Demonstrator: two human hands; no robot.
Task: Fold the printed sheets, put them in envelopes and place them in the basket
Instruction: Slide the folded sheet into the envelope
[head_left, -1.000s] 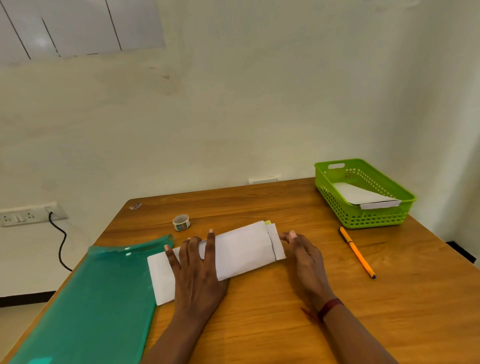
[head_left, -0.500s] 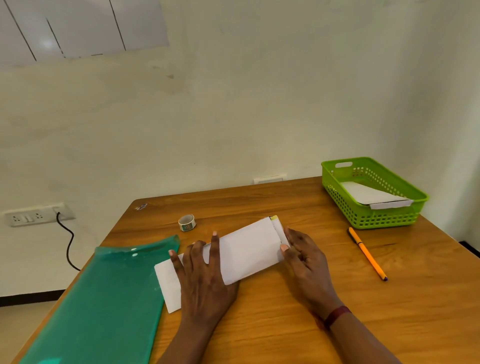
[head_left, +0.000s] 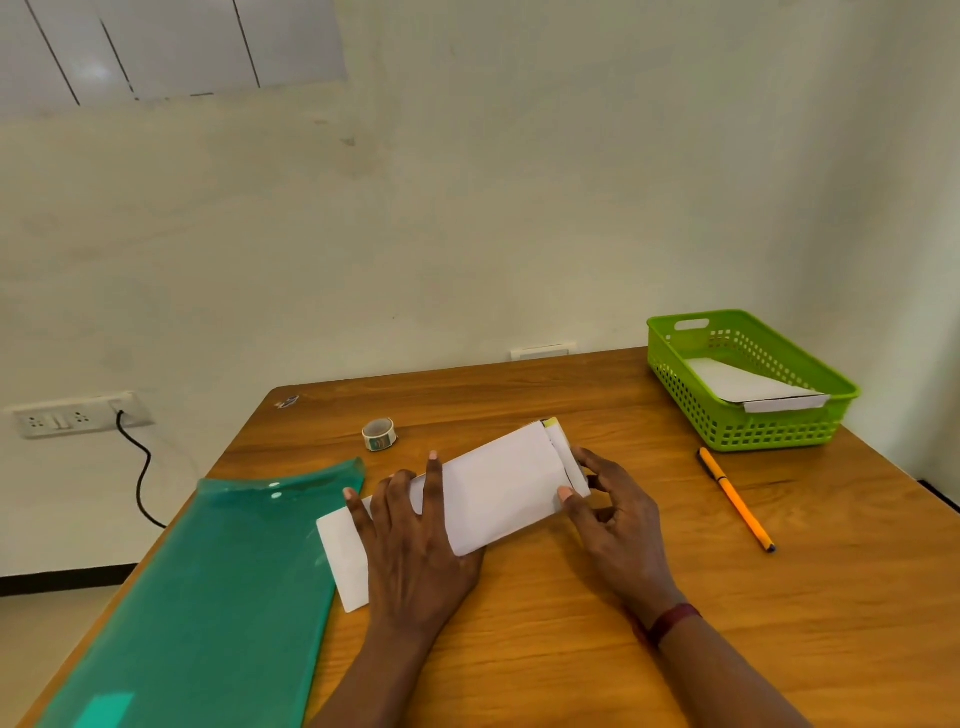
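Note:
A white envelope lies slanted on the wooden table, with a white sheet sticking out from under it at the left. My left hand lies flat with straight fingers pressing the envelope down. At the envelope's right end, my right hand pinches the flap edge with thumb and fingers. The green basket stands at the far right and holds a white envelope.
A green plastic folder lies along the table's left side. A small tape roll sits behind the envelope. An orange pen lies between my right hand and the basket. A wall socket with a black cable is at the left.
My right hand's fingers have curled from lying against the envelope's right end to pinching its flap. My left hand stays pressed on the envelope.

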